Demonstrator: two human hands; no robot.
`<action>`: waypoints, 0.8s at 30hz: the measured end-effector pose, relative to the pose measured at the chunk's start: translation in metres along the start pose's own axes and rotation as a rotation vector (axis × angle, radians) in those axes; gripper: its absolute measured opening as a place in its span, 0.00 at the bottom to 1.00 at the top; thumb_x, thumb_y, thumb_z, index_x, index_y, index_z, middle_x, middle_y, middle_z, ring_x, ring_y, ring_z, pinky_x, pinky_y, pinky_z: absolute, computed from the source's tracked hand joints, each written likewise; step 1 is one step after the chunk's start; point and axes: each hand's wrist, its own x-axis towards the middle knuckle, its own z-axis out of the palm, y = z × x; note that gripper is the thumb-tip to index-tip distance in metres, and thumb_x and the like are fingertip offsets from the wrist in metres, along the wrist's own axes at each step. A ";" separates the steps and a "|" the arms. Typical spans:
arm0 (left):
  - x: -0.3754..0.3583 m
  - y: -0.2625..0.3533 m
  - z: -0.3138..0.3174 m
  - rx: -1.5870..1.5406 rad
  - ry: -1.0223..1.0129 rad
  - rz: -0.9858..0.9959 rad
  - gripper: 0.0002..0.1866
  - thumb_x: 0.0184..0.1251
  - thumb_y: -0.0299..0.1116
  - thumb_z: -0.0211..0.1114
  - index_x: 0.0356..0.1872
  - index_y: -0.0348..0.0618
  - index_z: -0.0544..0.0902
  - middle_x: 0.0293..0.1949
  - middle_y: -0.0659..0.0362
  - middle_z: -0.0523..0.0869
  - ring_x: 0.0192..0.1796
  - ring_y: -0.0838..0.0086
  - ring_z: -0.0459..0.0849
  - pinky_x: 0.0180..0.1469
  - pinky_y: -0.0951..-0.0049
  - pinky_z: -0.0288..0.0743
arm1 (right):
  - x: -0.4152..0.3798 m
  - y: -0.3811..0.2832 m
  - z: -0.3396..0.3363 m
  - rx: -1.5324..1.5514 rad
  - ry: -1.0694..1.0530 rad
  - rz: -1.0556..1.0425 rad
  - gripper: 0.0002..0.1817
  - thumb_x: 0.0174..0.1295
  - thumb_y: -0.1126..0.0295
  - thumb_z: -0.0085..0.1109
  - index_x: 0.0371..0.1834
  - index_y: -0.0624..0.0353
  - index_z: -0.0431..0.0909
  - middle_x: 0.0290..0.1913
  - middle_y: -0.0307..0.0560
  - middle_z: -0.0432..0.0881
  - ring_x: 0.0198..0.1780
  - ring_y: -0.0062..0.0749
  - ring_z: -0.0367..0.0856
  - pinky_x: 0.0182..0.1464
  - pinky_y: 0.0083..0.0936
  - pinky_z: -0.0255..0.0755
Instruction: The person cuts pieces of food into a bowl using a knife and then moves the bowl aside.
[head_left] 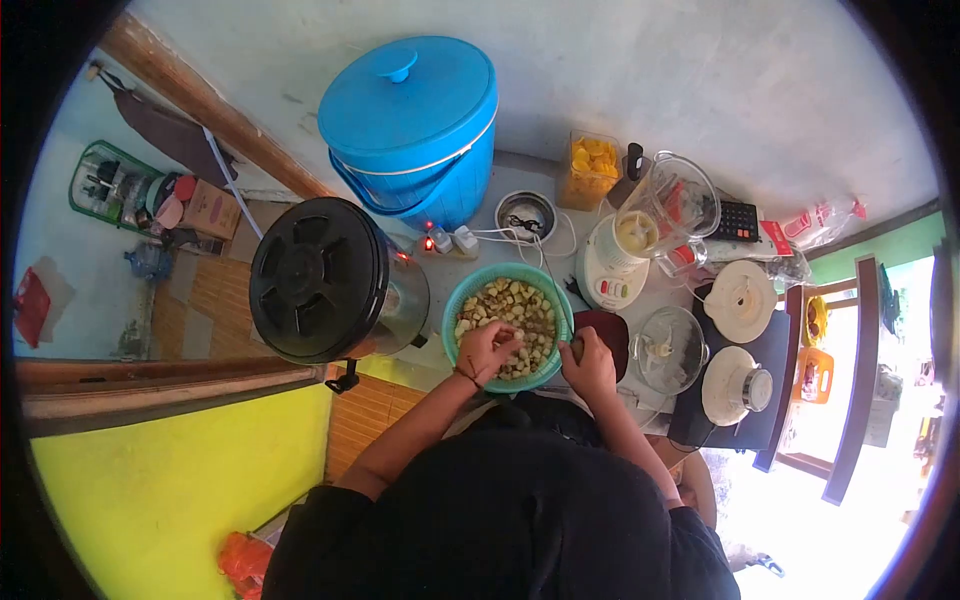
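Observation:
A teal plastic basket [452, 291] full of pale and brownish cut cubes [516, 303] stands at the counter's front edge. Over its lower middle is my left hand [488, 350], fingers closed on a small pale piece [514, 346]. My right hand [590, 364] is at the basket's right rim, fingers wrapped round a small dark thing like a handle [577, 348]; what it belongs to is unclear. Beside that hand lies a dark red object [612, 340], partly hidden.
Left stand a black-lidded container [318, 280] and a blue lidded bucket [415, 110]. Behind the basket are a metal bowl [525, 214], cables and a yellow-filled container [590, 172]. A blender [612, 262], a clear bowl [670, 350] and white lids [740, 300] are at the right.

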 end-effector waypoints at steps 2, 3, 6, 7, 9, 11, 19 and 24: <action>0.000 -0.011 0.004 -0.258 0.041 0.017 0.12 0.63 0.33 0.68 0.45 0.39 0.82 0.37 0.57 0.87 0.40 0.74 0.86 0.42 0.72 0.79 | 0.000 0.004 0.002 0.113 -0.042 -0.043 0.17 0.58 0.66 0.62 0.45 0.62 0.71 0.26 0.53 0.78 0.29 0.49 0.80 0.34 0.38 0.74; 0.000 -0.014 0.005 -0.389 0.062 0.027 0.12 0.64 0.32 0.68 0.44 0.37 0.82 0.36 0.56 0.87 0.39 0.75 0.86 0.39 0.75 0.80 | 0.001 0.001 0.000 0.168 -0.064 -0.065 0.17 0.58 0.66 0.63 0.46 0.63 0.71 0.22 0.50 0.78 0.24 0.46 0.80 0.31 0.35 0.73; 0.000 -0.020 0.008 -0.621 0.021 -0.141 0.09 0.65 0.27 0.65 0.44 0.35 0.81 0.38 0.58 0.87 0.41 0.73 0.86 0.44 0.75 0.81 | -0.003 -0.017 -0.002 0.567 -0.203 0.027 0.22 0.59 0.67 0.62 0.55 0.62 0.70 0.20 0.49 0.76 0.22 0.37 0.80 0.29 0.31 0.72; -0.002 -0.020 0.009 -0.679 0.035 -0.178 0.09 0.65 0.26 0.65 0.44 0.35 0.81 0.39 0.57 0.86 0.41 0.72 0.86 0.44 0.75 0.81 | -0.003 -0.019 -0.002 0.527 -0.230 -0.010 0.23 0.60 0.66 0.60 0.58 0.61 0.69 0.20 0.50 0.76 0.22 0.38 0.80 0.29 0.31 0.72; -0.005 -0.020 0.013 -0.794 0.063 -0.251 0.10 0.64 0.25 0.65 0.45 0.35 0.81 0.40 0.57 0.86 0.41 0.71 0.86 0.45 0.74 0.82 | -0.003 -0.022 -0.002 0.445 -0.281 -0.083 0.26 0.63 0.64 0.58 0.64 0.58 0.66 0.22 0.52 0.77 0.23 0.40 0.80 0.30 0.33 0.72; -0.007 -0.021 0.016 -0.860 0.061 -0.279 0.10 0.64 0.24 0.65 0.45 0.35 0.81 0.40 0.55 0.86 0.42 0.70 0.86 0.45 0.73 0.82 | -0.004 -0.024 -0.002 0.299 -0.276 -0.140 0.25 0.66 0.61 0.53 0.66 0.54 0.66 0.21 0.52 0.76 0.23 0.43 0.80 0.30 0.35 0.72; -0.016 0.005 0.019 -0.812 0.086 -0.254 0.03 0.61 0.20 0.65 0.35 0.33 0.81 0.33 0.56 0.86 0.35 0.74 0.86 0.40 0.76 0.82 | -0.003 -0.034 -0.012 0.096 -0.348 -0.134 0.22 0.73 0.54 0.38 0.67 0.43 0.67 0.28 0.58 0.82 0.30 0.57 0.82 0.34 0.48 0.74; -0.018 0.001 0.020 -0.596 0.020 -0.195 0.04 0.60 0.18 0.64 0.36 0.31 0.80 0.34 0.54 0.86 0.36 0.72 0.86 0.42 0.73 0.82 | -0.006 -0.033 -0.009 0.039 -0.304 -0.176 0.21 0.73 0.55 0.37 0.65 0.45 0.68 0.26 0.58 0.81 0.30 0.57 0.82 0.34 0.49 0.74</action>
